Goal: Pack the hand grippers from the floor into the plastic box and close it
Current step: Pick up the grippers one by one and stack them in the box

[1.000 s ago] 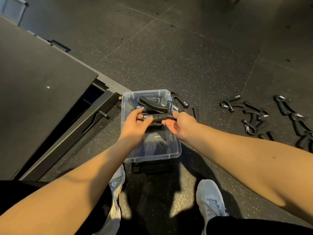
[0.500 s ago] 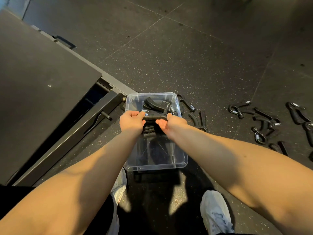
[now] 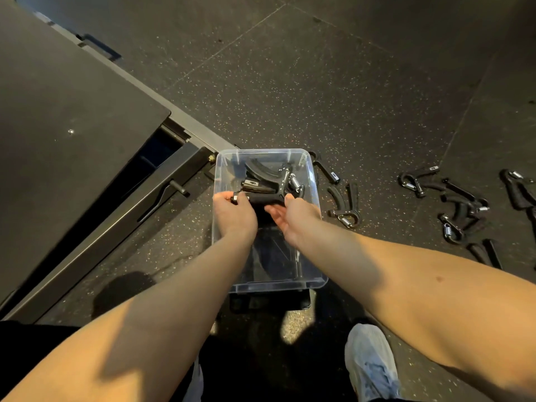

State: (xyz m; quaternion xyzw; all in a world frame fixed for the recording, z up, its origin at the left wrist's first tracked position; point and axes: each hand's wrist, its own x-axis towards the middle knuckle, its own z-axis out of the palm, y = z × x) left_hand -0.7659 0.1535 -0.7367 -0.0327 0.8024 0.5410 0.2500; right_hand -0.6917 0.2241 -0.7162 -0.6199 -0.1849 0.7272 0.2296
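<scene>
A clear plastic box [image 3: 316, 195] stands open on the floor in front of me. Several black hand grippers [image 3: 262, 174] with metal springs lie piled at its far end. Both hands hold one more black hand gripper [image 3: 261, 200] low inside the box, against that pile. My left hand [image 3: 235, 217] grips its left end. My right hand [image 3: 294, 217] holds its right end, thumb on top and fingers underneath. Loose hand grippers lie on the floor just right of the box [image 3: 343, 206] and in a scattered group farther right [image 3: 452, 204].
A low black platform [image 3: 72, 120] with a metal frame [image 3: 162, 198] runs along the left, touching the box's far left corner. A dark flat object [image 3: 269, 303] lies under the box's near end. My right shoe [image 3: 371, 367] is below the box. The floor is speckled dark rubber.
Both hands have brought the held hand gripper down and farther into the box, up against the pile. The view has tilted down and closer.
</scene>
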